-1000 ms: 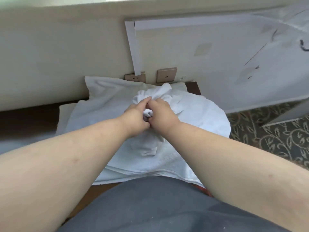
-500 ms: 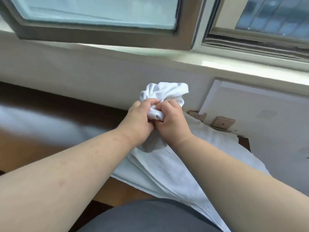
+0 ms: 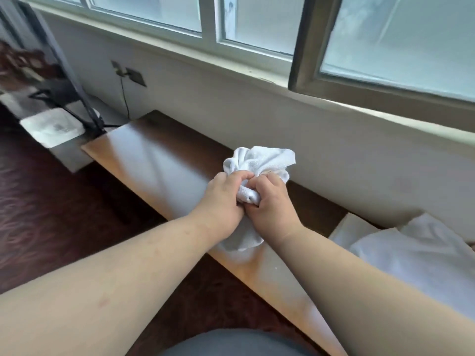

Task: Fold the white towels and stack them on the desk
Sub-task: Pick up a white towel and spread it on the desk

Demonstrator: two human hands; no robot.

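Observation:
A small white towel (image 3: 259, 161) is bunched up and held above the long wooden desk (image 3: 159, 160). My left hand (image 3: 222, 199) and my right hand (image 3: 270, 204) are side by side, both shut on the towel's gathered middle. Its crumpled top sticks out above my fingers and a short end hangs below my hands. More white towels (image 3: 416, 247) lie spread on the desk at the far right, apart from my hands.
The desk runs along a white wall under a window sill (image 3: 257, 70). A wall socket with a black cable (image 3: 126, 98) is at the left. A black stand (image 3: 77, 109) and a white box (image 3: 51, 127) sit past the desk's left end. Dark carpet lies below.
My hands have lifted the bunched towel off the spread towels and carried it left along the desk. The view has swung left, so the pile now lies at the right edge.

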